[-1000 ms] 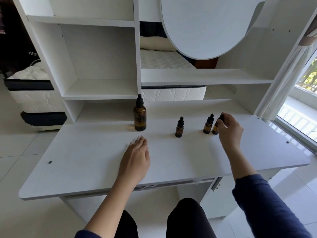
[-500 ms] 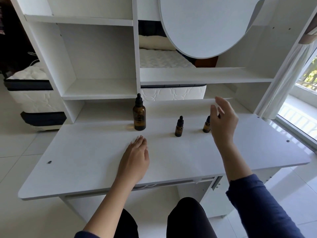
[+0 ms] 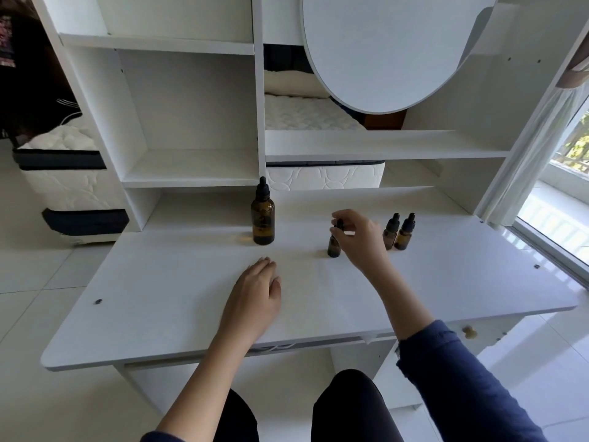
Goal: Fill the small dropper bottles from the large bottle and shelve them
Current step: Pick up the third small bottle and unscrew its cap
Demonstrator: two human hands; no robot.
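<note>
Nearest the camera, the person's left hand (image 3: 255, 299) lies flat, palm down, on the white desk (image 3: 159, 314), fingers loosely together and holding nothing. Further in and to the right, the right hand (image 3: 358, 239) pinches its fingertips around the black dropper cap of a small amber dropper bottle (image 3: 333, 247), which stands upright on the desk; the dark glass hides whether anything is inside. Just right of that hand, two more small amber dropper bottles (image 3: 389, 232) (image 3: 404, 233) stand side by side, almost touching, both capped, their contents not readable. Left of the held bottle and slightly further back, the large amber dropper bottle (image 3: 263, 216) stands upright and capped at the foot of the shelf divider; its liquid level cannot be made out. Behind it, the white shelf compartments (image 3: 191, 167) rise.
</note>
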